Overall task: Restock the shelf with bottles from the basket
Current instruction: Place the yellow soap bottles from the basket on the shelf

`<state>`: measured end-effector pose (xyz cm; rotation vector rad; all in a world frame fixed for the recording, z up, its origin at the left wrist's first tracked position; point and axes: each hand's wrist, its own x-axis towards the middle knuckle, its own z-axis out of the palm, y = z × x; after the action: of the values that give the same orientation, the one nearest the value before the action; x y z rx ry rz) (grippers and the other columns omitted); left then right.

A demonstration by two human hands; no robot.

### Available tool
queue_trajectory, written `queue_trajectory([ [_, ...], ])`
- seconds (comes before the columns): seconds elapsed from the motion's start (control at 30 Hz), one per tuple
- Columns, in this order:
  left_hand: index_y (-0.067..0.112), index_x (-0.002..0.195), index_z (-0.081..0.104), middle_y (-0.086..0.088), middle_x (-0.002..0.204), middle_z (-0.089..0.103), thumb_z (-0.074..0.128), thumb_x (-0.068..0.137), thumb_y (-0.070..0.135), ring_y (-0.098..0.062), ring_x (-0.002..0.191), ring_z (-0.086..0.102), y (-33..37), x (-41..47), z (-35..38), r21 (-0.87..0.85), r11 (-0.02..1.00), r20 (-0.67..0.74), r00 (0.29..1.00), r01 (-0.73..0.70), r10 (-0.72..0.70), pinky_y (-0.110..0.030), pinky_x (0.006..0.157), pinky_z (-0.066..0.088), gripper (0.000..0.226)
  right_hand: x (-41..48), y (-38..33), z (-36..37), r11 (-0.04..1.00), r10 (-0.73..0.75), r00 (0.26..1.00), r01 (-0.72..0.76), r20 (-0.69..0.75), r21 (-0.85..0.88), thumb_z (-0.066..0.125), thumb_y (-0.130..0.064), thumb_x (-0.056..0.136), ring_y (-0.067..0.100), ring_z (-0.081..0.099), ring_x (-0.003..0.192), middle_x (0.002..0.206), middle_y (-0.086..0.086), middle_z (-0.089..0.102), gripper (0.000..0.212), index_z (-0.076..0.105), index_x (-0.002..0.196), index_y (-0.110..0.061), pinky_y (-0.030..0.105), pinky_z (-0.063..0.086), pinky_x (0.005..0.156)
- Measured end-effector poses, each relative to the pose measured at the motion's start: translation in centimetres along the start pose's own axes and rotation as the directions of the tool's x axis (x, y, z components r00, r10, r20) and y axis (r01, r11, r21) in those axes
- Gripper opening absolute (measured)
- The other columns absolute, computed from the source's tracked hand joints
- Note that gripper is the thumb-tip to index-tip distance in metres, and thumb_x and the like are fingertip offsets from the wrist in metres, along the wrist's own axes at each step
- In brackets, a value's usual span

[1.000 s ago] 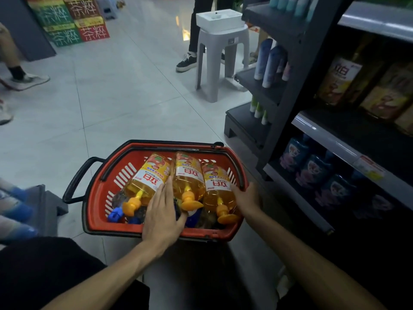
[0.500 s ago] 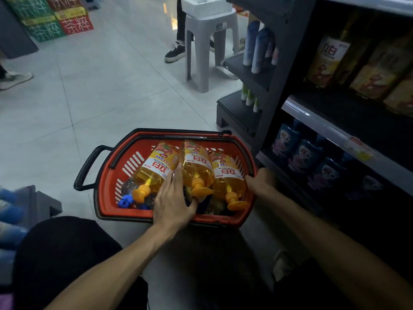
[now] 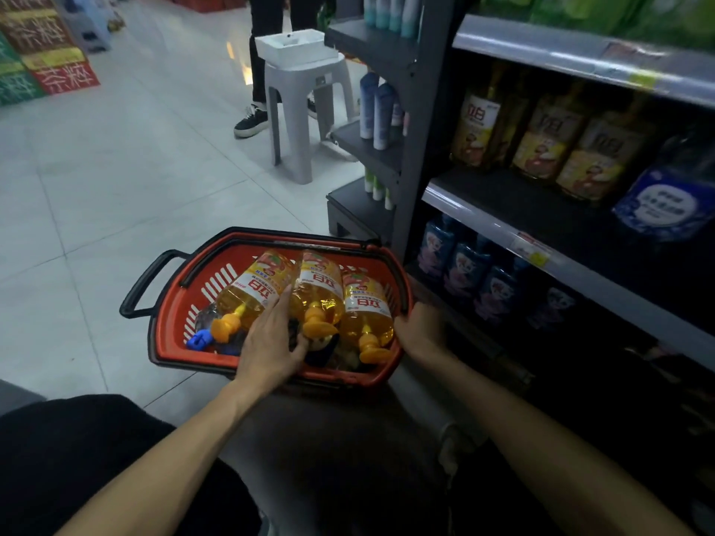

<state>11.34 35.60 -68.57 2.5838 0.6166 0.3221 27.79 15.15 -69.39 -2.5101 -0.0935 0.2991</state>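
Left hand (image 3: 271, 342) lies flat on bottles (image 3: 318, 295) in basket (image 3: 174, 319); right hand (image 3: 421, 328) grips its rim

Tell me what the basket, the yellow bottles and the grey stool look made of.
The basket: smooth red moulded plastic, slotted walls, black handle. The yellow bottles: clear plastic probably, liquid showing through, opaque orange pumps. The grey stool: matte moulded plastic, apparently one piece.

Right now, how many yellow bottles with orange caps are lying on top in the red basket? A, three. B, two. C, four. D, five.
A: in the red basket lie a left bottle, a middle bottle and a right bottle, side by side, all yellow with orange caps.
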Motion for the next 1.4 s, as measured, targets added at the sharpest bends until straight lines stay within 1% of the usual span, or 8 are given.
queue_trajectory([
  [0.23, 0.017, 0.161, 0.017, -0.013, 0.156, 0.043, 0.066, 0.086, 0.016, -0.033, 0.143, 0.044, 2.1, 0.2, -1.6, -0.015, 0.999, 0.049, 0.998, 0.036, -0.035, -0.049, 0.115, 0.043, 0.090, -2.6, 0.3, -1.6, 0.955, -0.192, 0.981, 0.190, 0.017, -0.226, 0.059, -0.034, 0.097, 0.021, 0.060, 0.111, 0.131, 0.006, 0.054, 0.038, 0.053, 0.131, -0.017, 0.037, 0.056, 0.088],
  [0.5, 0.023, 0.162, 0.023, -0.009, 0.118, 0.065, 0.060, 0.088, 0.017, -0.029, 0.098, 0.067, 2.7, 1.1, -4.0, 0.159, 0.987, 0.083, 0.996, -0.029, 0.016, -0.044, 0.074, 0.060, 0.083, -4.2, -0.7, -5.1, 0.742, -0.431, 0.855, 0.517, 0.288, -0.426, 0.055, -0.037, 0.099, 0.025, 0.049, 0.126, 0.141, 0.007, 0.046, 0.050, 0.044, 0.145, -0.026, 0.043, 0.047, 0.104],
  [0.7, 0.042, 0.162, 0.012, -0.010, 0.167, 0.027, 0.073, 0.088, 0.035, -0.035, 0.152, 0.029, 2.2, 4.9, -5.6, 0.480, 0.764, 0.350, 0.892, -0.432, 0.285, -0.050, 0.118, 0.035, 0.097, -4.9, -5.2, -8.6, 0.573, -0.571, 0.705, 0.709, 0.420, -0.410, 0.055, -0.039, 0.100, 0.024, 0.048, 0.127, 0.142, 0.005, 0.046, 0.052, 0.043, 0.148, -0.024, 0.041, 0.047, 0.102],
  [0.97, 0.044, 0.157, -0.019, -0.003, 0.173, -0.008, 0.068, 0.095, 0.037, -0.029, 0.159, -0.005, 2.6, 8.6, -3.6, 0.522, 0.502, 0.596, 0.716, -0.690, 0.364, -0.056, 0.126, 0.009, 0.107, -3.2, -5.5, -9.4, 0.481, -0.581, 0.642, 0.766, 0.500, -0.426, 0.053, -0.038, 0.101, 0.028, 0.048, 0.124, 0.142, 0.010, 0.045, 0.048, 0.045, 0.146, -0.022, 0.043, 0.046, 0.098],
  [1.13, 0.057, 0.123, -0.056, 0.004, 0.169, -0.012, 0.071, 0.091, 0.042, -0.021, 0.157, -0.010, 1.6, 9.3, -2.4, 0.499, 0.532, 0.588, 0.718, -0.684, 0.372, -0.050, 0.124, 0.001, 0.132, -2.1, -3.5, -8.6, 0.559, -0.510, 0.688, 0.721, 0.516, -0.409, 0.052, -0.040, 0.101, 0.028, 0.045, 0.128, 0.145, 0.009, 0.042, 0.054, 0.039, 0.151, -0.025, 0.043, 0.046, 0.101],
  [1.2, 0.054, 0.141, -0.041, 0.004, 0.169, 0.000, 0.081, 0.081, 0.044, -0.019, 0.151, -0.006, 0.7, 9.4, -1.9, 0.473, 0.568, 0.525, 0.733, -0.673, 0.432, -0.048, 0.118, 0.005, 0.136, -1.6, -2.9, -8.2, 0.542, -0.479, 0.699, 0.711, 0.531, -0.448, 0.050, -0.039, 0.102, 0.028, 0.046, 0.124, 0.140, 0.010, 0.044, 0.052, 0.038, 0.150, -0.025, 0.043, 0.045, 0.097],
  [1.27, 0.047, 0.158, 0.001, 0.002, 0.168, 0.023, 0.090, 0.069, 0.046, -0.020, 0.148, 0.009, 0.7, 9.2, -2.0, 0.434, 0.599, 0.460, 0.737, -0.673, 0.496, -0.048, 0.112, 0.016, 0.126, -1.3, -2.5, -7.9, 0.532, -0.473, 0.697, 0.714, 0.540, -0.455, 0.049, -0.038, 0.101, 0.029, 0.047, 0.123, 0.137, 0.009, 0.046, 0.050, 0.039, 0.149, -0.024, 0.042, 0.044, 0.095],
  [1.4, 0.040, 0.152, 0.043, 0.004, 0.154, 0.051, 0.090, 0.060, 0.061, -0.023, 0.141, 0.046, 1.9, 9.5, -2.9, 0.370, 0.669, 0.357, 0.763, -0.645, 0.538, -0.050, 0.095, 0.052, 0.105, -0.8, -1.6, -7.9, 0.552, -0.464, 0.715, 0.695, 0.523, -0.461, 0.046, -0.037, 0.102, 0.026, 0.050, 0.117, 0.129, 0.006, 0.049, 0.036, 0.050, 0.136, -0.024, 0.039, 0.045, 0.090],
])
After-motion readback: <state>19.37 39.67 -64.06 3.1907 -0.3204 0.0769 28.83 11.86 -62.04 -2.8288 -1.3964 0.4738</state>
